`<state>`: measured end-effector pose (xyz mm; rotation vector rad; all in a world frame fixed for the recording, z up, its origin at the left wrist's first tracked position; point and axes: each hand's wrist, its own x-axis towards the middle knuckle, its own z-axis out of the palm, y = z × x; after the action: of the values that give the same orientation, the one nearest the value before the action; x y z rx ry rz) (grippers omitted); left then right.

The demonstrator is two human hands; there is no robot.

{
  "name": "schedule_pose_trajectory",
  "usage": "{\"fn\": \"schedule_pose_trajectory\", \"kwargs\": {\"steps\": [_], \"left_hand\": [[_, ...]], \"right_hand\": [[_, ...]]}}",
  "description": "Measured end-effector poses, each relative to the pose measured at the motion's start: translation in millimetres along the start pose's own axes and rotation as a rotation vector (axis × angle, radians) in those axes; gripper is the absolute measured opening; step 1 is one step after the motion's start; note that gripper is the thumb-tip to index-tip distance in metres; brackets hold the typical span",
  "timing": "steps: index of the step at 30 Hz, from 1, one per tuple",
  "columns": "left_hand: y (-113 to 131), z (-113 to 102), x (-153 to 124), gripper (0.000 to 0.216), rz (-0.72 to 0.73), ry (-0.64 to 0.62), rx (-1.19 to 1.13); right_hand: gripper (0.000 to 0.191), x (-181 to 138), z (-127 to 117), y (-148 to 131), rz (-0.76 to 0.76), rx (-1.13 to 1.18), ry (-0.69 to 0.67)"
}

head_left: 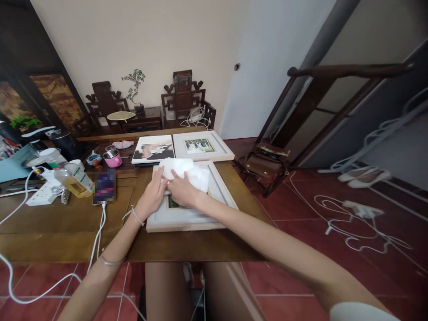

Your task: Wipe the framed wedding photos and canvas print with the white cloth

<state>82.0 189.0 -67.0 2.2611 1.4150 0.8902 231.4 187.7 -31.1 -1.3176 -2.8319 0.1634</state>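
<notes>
A light wood picture frame point(230, 200) with a wide white mat lies flat near the table's front edge. A crumpled white tissue point(197, 176) covers its far part and hides some of the small picture inside. My right hand point(183, 191) rests on the tissue from above, its fingers spread and pressing down. At the frame's left side, my left hand point(154, 192) lies with fingers stretched out, touching the tissue's near left corner. The two hands' fingertips nearly meet. Beyond them lie a second white-matted frame point(222, 151) and a photo panel point(163, 145).
On the table's left stand an oil-coloured bottle point(76, 178), a phone point(104, 187) with a white cable, a power strip point(45, 191) and a pink cup point(113, 158). A dark wooden chair point(287, 107) holds a brown bag point(265, 162). Cables point(351, 223) trail over red floor tiles.
</notes>
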Motion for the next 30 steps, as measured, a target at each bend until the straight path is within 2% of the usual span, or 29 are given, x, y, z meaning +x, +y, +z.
{"fn": "schedule_pose_trajectory", "kwargs": {"steps": [8, 12, 17, 22, 25, 30], "left_hand": [[2.5, -1.8, 2.9, 0.061, -0.052, -0.027, -0.063], [3.8, 3.8, -0.8, 0.056, -0.057, -0.058, 0.019], [0.6, 10.9, -3.6, 0.043, 0.001, -0.071, 0.145], [-1.3, 12.9, -2.9, 0.037, 0.005, -0.093, 0.234], [-1.3, 14.0, -3.0, 0.039, -0.003, -0.084, 0.256], [-4.1, 15.5, -2.9, 0.051, -0.021, -0.08, 0.316]], "right_hand": [[0.059, -56.2, -24.2, -34.2, -0.091, 0.088, -0.243], [0.059, -77.3, -20.1, -40.7, -0.099, 0.072, -0.207], [0.065, -113.6, -11.6, -13.9, 0.004, 0.077, -0.122], [0.065, -153.9, -17.7, 25.6, 0.188, -0.03, -0.166], [0.065, -158.9, -18.7, 31.3, 0.176, -0.068, -0.166], [0.066, -133.3, -7.1, 7.6, -0.003, 0.009, -0.06]]}}
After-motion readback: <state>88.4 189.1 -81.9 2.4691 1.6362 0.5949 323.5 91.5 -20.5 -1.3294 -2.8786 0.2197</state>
